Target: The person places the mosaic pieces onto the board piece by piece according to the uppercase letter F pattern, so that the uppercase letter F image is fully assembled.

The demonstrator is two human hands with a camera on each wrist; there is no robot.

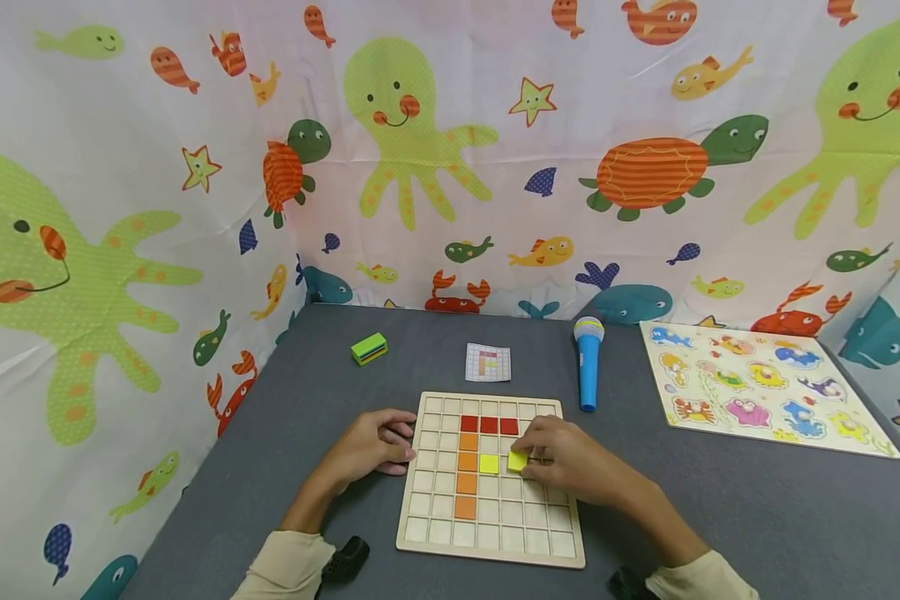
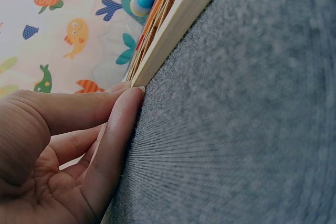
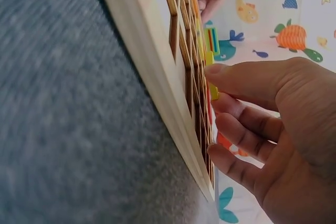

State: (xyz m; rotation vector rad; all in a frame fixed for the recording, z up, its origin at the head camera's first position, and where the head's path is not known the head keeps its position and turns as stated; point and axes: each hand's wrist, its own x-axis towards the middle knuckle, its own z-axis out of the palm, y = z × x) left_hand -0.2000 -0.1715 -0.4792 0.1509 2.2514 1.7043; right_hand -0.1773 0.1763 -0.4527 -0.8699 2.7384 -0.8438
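A wooden grid board [image 1: 487, 557] lies on the dark grey table. In its cells sit three red tiles [image 1: 488, 425] in a row, several orange tiles [image 1: 467, 462] in a column, and one yellow tile [image 1: 489, 464] right of the orange ones. My right hand [image 1: 570, 462] pinches another yellow tile [image 1: 517, 462] between thumb and fingers, just over the board's cells; the right wrist view shows this yellow tile [image 3: 213, 92] tilted at the fingertips. At the board's left side, my left hand [image 1: 369, 446] grips the edge with its fingertips, close up in the left wrist view.
Behind the board lies a small pattern card [image 1: 487, 362]. A stack of coloured tiles [image 1: 369, 349] stands at back left, and a blue toy microphone [image 1: 588, 367] at back right. Farther right is a sea-animal puzzle board [image 1: 776, 387]. A printed cloth [image 1: 450, 167] hangs behind the table.
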